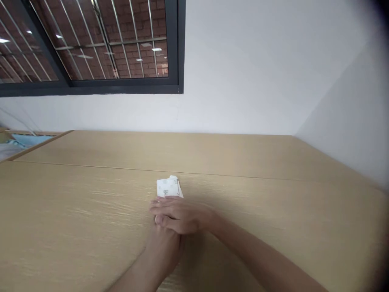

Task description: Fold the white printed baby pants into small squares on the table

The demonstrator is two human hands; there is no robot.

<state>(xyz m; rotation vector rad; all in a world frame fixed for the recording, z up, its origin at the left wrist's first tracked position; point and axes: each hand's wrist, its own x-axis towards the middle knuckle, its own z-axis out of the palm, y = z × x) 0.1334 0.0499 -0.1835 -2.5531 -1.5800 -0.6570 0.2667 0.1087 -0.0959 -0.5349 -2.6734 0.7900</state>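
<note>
A folded white sheet with a small dark print [167, 187] lies flat on the wooden tabletop. Whether it is paper or cloth I cannot tell. My left hand [166, 240] reaches its near edge, and most of its fingers are hidden under the other hand. Across the back of my left hand rests my right hand [184, 215], its fingers laid out to the left. The near part of the sheet disappears behind the hands.
The light wooden tabletop [91, 239] has a seam across it and shiny streaks left of the hands. Behind it rises a white wall [237, 73] with a dark-framed, barred window [121, 86]. Light blue fabric [32, 140] shows beyond the left edge.
</note>
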